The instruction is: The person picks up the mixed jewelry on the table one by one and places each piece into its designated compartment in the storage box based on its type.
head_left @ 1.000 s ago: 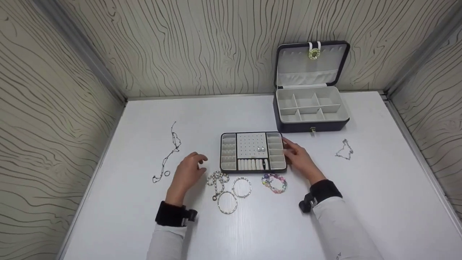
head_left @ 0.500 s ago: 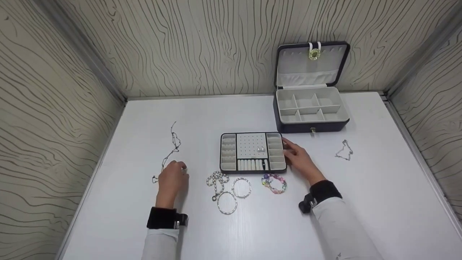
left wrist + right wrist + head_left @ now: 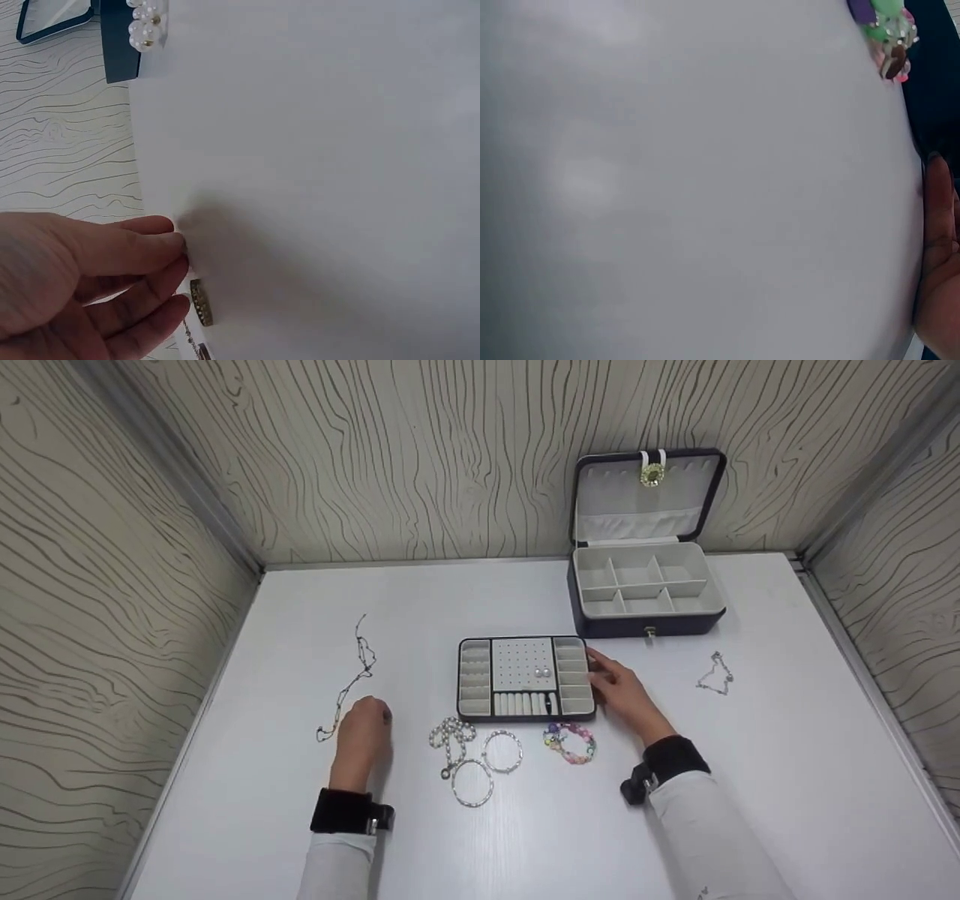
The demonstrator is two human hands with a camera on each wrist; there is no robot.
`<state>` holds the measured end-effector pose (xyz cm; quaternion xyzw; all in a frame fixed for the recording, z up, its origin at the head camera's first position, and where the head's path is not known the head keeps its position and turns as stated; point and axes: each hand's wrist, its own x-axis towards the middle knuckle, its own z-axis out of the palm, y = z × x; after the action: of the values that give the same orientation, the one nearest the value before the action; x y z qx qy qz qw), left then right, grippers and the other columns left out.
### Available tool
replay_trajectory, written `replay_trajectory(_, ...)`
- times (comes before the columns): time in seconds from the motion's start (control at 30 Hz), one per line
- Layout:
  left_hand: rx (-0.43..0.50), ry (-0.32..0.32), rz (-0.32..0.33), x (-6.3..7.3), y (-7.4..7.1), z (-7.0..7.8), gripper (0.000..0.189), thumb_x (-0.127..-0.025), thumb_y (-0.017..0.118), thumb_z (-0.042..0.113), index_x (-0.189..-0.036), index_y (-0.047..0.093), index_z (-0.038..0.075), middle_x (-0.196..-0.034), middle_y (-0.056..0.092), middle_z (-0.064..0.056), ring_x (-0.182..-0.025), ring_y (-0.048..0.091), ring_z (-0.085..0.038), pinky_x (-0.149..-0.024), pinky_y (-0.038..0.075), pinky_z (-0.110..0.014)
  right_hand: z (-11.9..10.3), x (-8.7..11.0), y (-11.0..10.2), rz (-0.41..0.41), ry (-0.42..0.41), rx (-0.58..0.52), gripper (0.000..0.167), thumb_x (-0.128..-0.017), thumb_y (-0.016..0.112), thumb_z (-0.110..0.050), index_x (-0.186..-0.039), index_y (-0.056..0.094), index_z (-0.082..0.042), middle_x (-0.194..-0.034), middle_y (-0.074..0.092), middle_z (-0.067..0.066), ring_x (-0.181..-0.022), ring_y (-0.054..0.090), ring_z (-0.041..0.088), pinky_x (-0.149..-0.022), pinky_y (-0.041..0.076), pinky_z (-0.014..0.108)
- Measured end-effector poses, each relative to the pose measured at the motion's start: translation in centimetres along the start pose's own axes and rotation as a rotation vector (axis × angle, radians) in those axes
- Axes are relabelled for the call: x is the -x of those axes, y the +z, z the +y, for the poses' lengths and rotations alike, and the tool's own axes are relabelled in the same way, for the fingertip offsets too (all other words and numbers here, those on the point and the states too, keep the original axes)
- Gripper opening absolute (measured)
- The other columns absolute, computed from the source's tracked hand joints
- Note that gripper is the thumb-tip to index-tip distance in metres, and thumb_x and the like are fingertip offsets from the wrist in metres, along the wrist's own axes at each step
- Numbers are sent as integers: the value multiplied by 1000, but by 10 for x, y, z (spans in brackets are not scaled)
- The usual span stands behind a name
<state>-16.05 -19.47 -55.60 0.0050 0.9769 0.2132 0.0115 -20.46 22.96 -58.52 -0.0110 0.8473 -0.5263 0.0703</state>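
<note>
My left hand (image 3: pixel 361 735) bends its fingertips down close to the table beside a chain necklace (image 3: pixel 365 658). Thumb and fingertips come together in the left wrist view, and I cannot tell whether something is pinched there. A gold-toned ring (image 3: pixel 201 302) lies right at those fingertips; in the head view the hand hides it. Against the right side of a jewelry tray (image 3: pixel 523 718) rests my right hand (image 3: pixel 626 697), its thumb straight along the edge in the right wrist view. The tray carries a pair of pearl earrings (image 3: pixel 542 673) and a dark ring (image 3: pixel 548 703).
Below the tray lie a pearl necklace (image 3: pixel 451 732), two bangle-like bracelets, including one silvery bracelet (image 3: pixel 491 790), and a colourful bead bracelet (image 3: pixel 583 757). Behind it stands an open jewelry box (image 3: pixel 649 626) with divided compartments. A thin chain bracelet (image 3: pixel 718 675) lies at the right.
My left hand has moved left, away from the tray's side, and come down beside the chain necklace, covering the ring. The right hand stays at the tray.
</note>
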Motion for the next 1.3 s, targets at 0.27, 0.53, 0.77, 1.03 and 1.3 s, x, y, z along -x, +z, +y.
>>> replay_trajectory(0.27,-32,32,61,0,5,1,11,-87,64,-3,-87,74,2,-83,66,-9,-75,64,-27,-64,53,-42,2,0,1,-5,23,22,50,-102,51,-14,-151,38,-9,-130,52,23,-104,55,30,-82,46,33)
replay_trajectory(0.53,-30,69,113,-3,3,12,17,-86,66,-7,-96,76,3,-85,66,-10,-77,65,-27,-64,54,-40,2,1,2,-11,39,-29,51,-103,51,-13,-151,38,-11,-133,50,23,-112,55,32,-88,45,36)
replay_trajectory(0.77,38,127,172,-6,3,34,15,-86,66,-8,-94,75,1,-87,63,-11,-80,64,-26,-69,53,-36,2,0,2,-4,16,-25,50,-102,52,-12,-150,38,-7,-131,51,25,-107,55,32,-87,45,34)
replay_trajectory(1.03,177,220,125,-6,10,79,13,-89,66,2,-99,73,2,-86,62,-3,-76,61,-15,-67,52,-29,-8,5,-1,2,5,-12,49,-102,52,-10,-149,40,-4,-128,52,26,-105,55,34,-83,45,33)
replay_trajectory(1.3,365,374,-27,-5,20,122,16,-91,65,3,-105,72,0,-92,66,-5,-82,62,-14,-72,53,-25,4,-1,0,13,-14,-3,49,-101,53,-12,-149,41,-6,-126,54,24,-101,55,29,-82,45,31)
